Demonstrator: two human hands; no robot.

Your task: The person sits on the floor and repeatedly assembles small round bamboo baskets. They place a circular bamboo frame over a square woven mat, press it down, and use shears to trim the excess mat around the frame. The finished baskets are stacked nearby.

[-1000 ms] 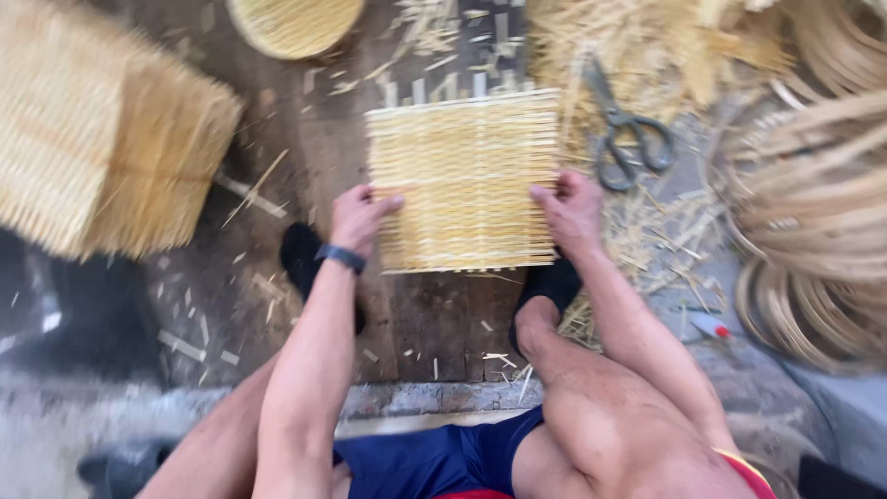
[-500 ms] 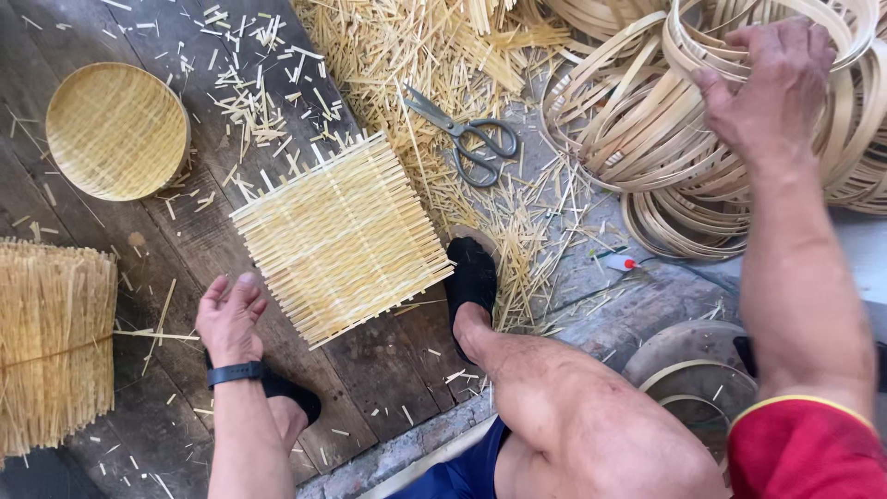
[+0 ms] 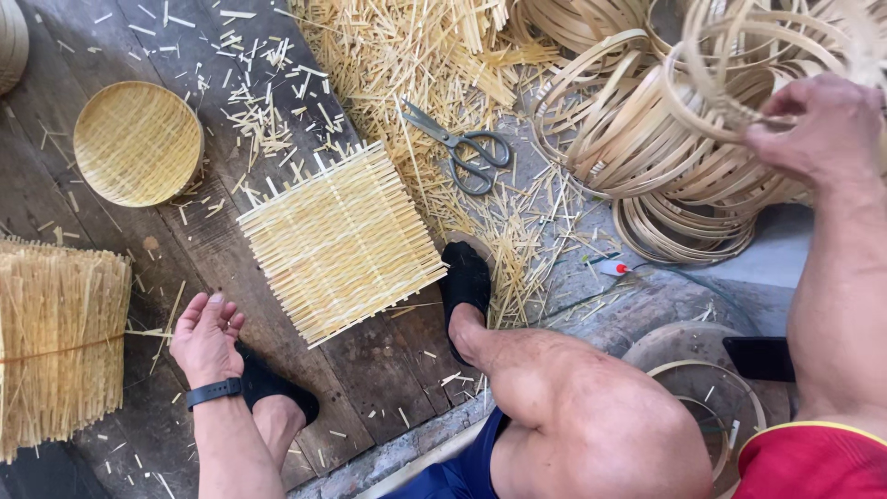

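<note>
Bamboo hoops (image 3: 647, 139) pile right of the woven mat (image 3: 340, 242); the right hand (image 3: 818, 125) grips one hoop. Scissors (image 3: 462, 148) lie between mat and pile. Left hand (image 3: 205, 334) rests open below the mat, beside a stick bundle (image 3: 57, 342).

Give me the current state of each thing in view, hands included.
Left hand: open, empty, beside the mat.
Right hand: gripping a bamboo hoop in the hoop pile.
Woven square mat: flat on the boards, untouched, strip ends untrimmed.
Scissors: lying slightly open.
Round woven tray: flat on the boards.
Strip bundle: tied.
</note>
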